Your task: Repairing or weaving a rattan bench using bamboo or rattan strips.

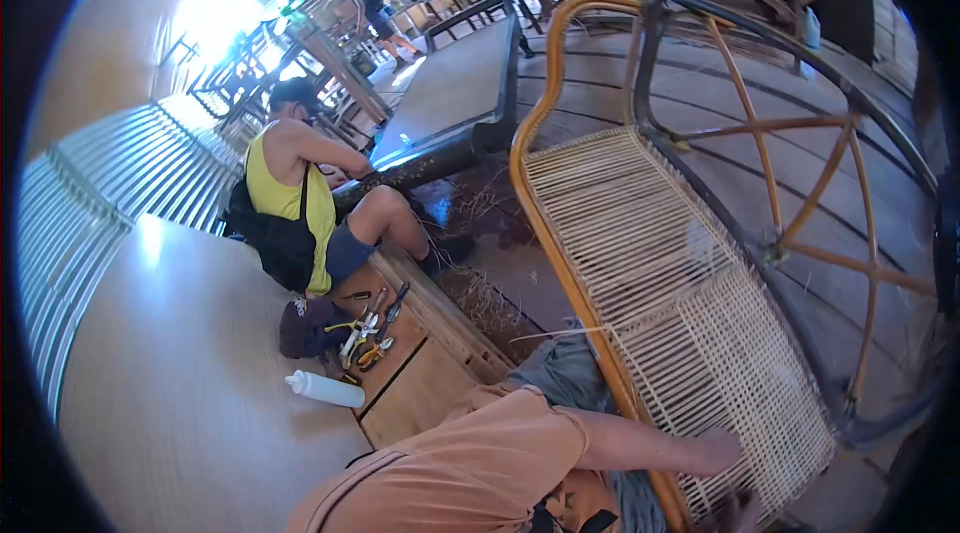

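A chair frame of orange-brown cane and dark poles (553, 83) lies tilted across the right side, with a pale woven cane panel (650, 233) stretched in it. Part of the panel has single strands in rows, and its near right part is a tighter crosswise weave. My left hand (718, 451) rests on the near part of that weave, fingers curled closed; what they hold, if anything, is hidden. Close below it, my right hand (740, 511) shows dimly at the lower edge, its fingers unclear. A loose pale strand (560, 335) sticks out past the frame's left side.
On a low wooden bench (420, 383) lie pliers (372, 353) and other hand tools, a dark cap (305, 328) and a white squeeze bottle (326, 389). A co-worker in a yellow top (290, 183) sits beyond, beside a long dark-edged panel (450, 83). Cane scraps (480, 298) litter the floor.
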The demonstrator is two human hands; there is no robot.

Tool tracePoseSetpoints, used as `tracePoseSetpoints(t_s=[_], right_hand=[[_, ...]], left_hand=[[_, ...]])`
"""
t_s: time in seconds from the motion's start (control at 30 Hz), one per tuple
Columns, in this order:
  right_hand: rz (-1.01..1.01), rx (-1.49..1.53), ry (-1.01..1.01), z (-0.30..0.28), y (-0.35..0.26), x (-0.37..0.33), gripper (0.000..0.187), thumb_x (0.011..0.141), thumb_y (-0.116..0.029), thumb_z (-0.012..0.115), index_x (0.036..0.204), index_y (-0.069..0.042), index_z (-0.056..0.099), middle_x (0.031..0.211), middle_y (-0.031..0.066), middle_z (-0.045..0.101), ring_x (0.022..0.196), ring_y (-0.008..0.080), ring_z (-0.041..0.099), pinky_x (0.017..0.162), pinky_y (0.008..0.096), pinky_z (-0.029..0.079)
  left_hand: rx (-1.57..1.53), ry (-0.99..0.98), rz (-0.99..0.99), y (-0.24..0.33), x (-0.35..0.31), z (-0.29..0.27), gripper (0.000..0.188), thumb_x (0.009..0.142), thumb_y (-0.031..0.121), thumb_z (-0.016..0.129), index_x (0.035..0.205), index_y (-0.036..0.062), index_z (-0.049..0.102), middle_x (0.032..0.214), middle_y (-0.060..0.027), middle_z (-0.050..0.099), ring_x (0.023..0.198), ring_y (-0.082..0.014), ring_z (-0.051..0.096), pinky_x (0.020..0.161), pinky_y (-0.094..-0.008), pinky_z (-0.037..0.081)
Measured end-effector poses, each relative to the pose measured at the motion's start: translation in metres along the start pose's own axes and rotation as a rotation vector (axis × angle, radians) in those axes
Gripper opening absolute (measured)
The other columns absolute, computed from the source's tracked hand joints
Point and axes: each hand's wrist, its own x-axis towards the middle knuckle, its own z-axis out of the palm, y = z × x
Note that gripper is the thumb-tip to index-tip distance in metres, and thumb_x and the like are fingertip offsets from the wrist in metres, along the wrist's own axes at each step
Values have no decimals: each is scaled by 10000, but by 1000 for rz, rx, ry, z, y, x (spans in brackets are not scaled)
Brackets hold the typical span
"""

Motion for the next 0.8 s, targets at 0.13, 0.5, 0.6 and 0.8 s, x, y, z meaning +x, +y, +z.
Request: tracePoseSetpoints(t_s=[0.13,0.5,0.6,0.8], right_hand=[[37,-78,-64,-4,-1,-6,456,835,-383,652,1055,15,632,1003,201,647,917,347,596,835,427,461],[-365,578,49,64,-77,68,305,856,-219,613,951,70,588,787,163,617,725,233,576,685,325,458],[-277,507,-128,53,-79,73,162,862,-118,601,849,41,626,630,95,581,603,152,548,597,293,448],[-86,-13,-148,-19,-62,24,153,841,-93,592,910,39,629,754,159,627,681,226,595,627,347,457]], left_hand=[[204,-95,161,-9,3,-26,178,742,110,577,834,7,689,860,-132,643,795,-273,627,577,-380,514],[176,21,102,-87,-48,-186,211,715,147,587,828,-9,674,877,-191,642,826,-319,641,659,-426,521],[104,96,157,-74,-55,-184,196,689,140,568,754,-23,657,796,-211,634,748,-351,639,641,-432,528],[-218,-70,99,-51,-9,-94,233,793,161,506,864,-23,630,939,-215,617,833,-355,632,680,-451,516]])
